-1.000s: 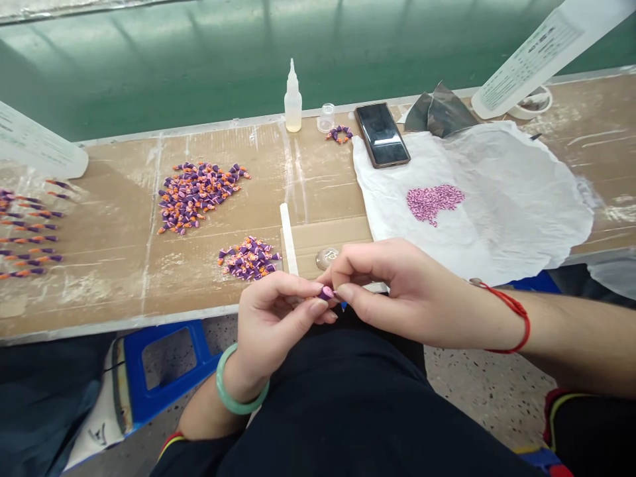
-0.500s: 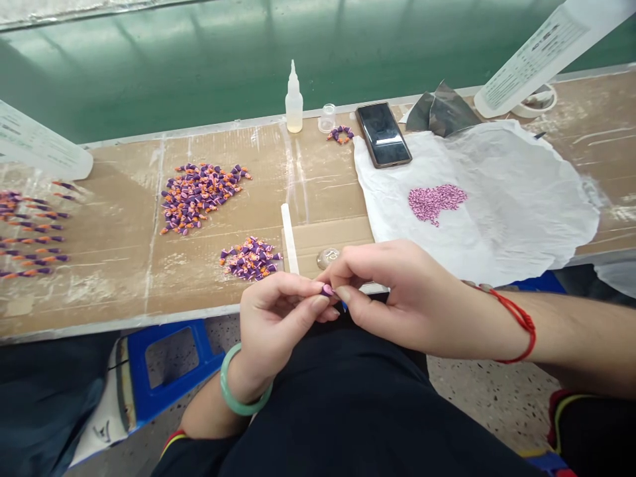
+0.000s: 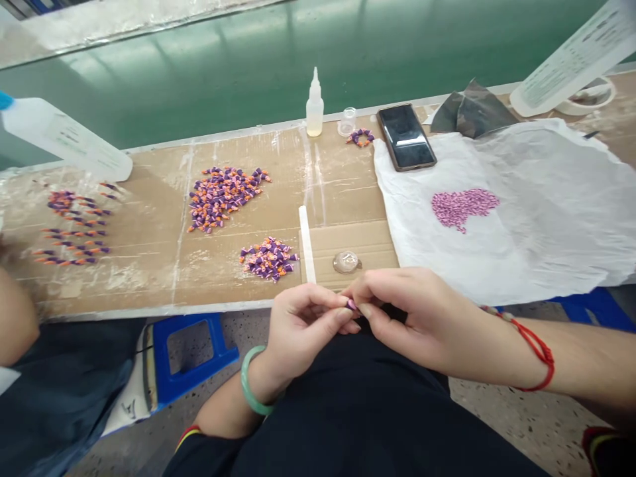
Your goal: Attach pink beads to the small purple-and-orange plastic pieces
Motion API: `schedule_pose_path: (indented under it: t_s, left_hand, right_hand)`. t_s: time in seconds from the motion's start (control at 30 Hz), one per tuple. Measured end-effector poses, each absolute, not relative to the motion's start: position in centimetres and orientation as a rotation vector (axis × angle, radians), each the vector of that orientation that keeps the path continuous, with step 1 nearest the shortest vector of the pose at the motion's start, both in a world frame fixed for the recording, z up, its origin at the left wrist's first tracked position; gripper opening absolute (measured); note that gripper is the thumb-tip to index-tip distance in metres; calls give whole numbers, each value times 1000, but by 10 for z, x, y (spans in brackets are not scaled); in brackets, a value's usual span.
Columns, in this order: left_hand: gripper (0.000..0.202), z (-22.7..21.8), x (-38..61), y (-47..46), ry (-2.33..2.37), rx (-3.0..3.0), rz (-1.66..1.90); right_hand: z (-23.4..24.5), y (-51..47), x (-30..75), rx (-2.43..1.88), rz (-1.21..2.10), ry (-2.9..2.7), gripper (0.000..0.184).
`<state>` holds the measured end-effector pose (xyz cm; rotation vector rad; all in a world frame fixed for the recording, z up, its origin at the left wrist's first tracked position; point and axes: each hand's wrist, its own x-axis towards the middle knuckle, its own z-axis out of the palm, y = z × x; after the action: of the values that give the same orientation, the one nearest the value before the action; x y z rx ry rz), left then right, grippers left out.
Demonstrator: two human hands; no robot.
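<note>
Between the fingertips of my left hand (image 3: 308,324), a tiny purple-and-pink piece (image 3: 351,305) is pinched. My right hand (image 3: 415,315) closes thumb and forefinger on the other end of it, so most of the piece is covered. Both hands are just past the table's front edge. Beyond them on a cardboard sheet (image 3: 377,238) lie a clear round dish (image 3: 346,262) and a white strip (image 3: 307,245). Left of the strip is a small heap of purple, pink and orange pieces (image 3: 269,258). Tiny pink pieces (image 3: 462,207) are heaped on a white cloth (image 3: 527,245).
A larger heap of pieces (image 3: 226,197) and rows of them (image 3: 74,242) lie leftward. A dropper bottle (image 3: 315,109), clear cap (image 3: 348,121), ring of pieces (image 3: 360,137) and phone (image 3: 406,137) line the back. Large bottles lean at both sides. Another person's arm (image 3: 17,318) shows at left.
The view has shifted, so the table and hands appear farther right, and another person's arm has appeared at left. Both hands keep pinching the purple-and-pink piece.
</note>
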<state>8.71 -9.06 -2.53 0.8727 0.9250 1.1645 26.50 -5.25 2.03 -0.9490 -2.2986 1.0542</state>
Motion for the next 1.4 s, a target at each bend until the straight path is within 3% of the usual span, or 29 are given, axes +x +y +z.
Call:
schedule_pose_path:
  t_s: [0.13, 0.27, 0.43, 0.63, 0.93, 1.4]
  left_hand:
    - [31, -34, 82, -94, 1011, 894, 1050]
    - [17, -32, 44, -82, 1287, 1141, 1023]
    - [14, -28, -15, -45, 1775, 1504, 853]
    - [18, -31, -24, -16, 1892, 1620, 654]
    - [18, -47, -46, -10, 2228, 1313, 1113]
    - [16, -57, -49, -25, 2106, 1218, 1553]
  right_hand:
    - [4, -55, 263, -972, 1056, -2299, 19]
    - [2, -47, 273, -1025, 1015, -2317, 16]
    - [2, -38, 322, -1315, 737, -2070, 15]
    - [-25, -25, 400, -1749, 399, -1622, 10]
    - [-73, -7, 436, -1848, 345, -1920, 7]
    - [-80, -1, 429, -1873, 307, -2085, 12]
